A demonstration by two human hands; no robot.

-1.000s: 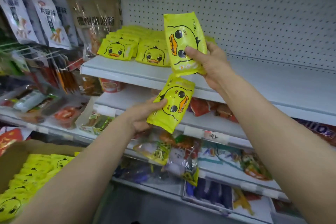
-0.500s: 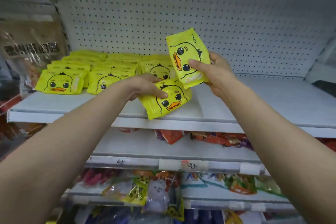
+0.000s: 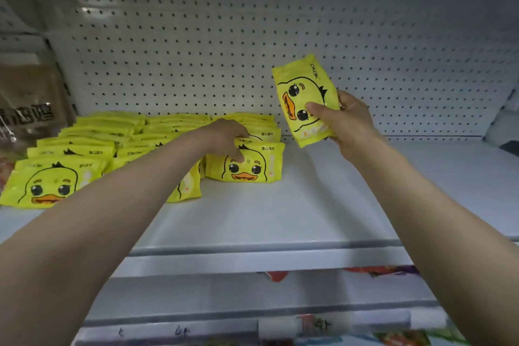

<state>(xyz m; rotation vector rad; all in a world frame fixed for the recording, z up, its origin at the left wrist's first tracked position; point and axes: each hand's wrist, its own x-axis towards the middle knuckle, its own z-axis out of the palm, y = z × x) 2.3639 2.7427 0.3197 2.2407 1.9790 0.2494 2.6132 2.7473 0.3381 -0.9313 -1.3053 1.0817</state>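
My right hand point(image 3: 348, 118) grips a yellow duck-face pack point(image 3: 304, 98), held upright in the air above the white shelf point(image 3: 309, 205), thumb across its front. My left hand point(image 3: 227, 135) lies on top of another yellow duck pack point(image 3: 247, 169) that sits flat on the shelf at the right end of the rows; thumb on its front, fingers over its back edge. Several more identical yellow packs point(image 3: 50, 185) lie in rows to the left, partly hidden by my left forearm.
A white pegboard point(image 3: 252, 37) backs the shelf. The right half of the shelf surface is bare. A brown bag point(image 3: 25, 112) hangs at the far left. Lower shelves with price labels point(image 3: 314, 326) and colourful packets sit below.
My left hand carried its pack up from below and set it flat on the shelf at the end of the row. My right hand kept its pack raised. The view moved up toward the shelf.
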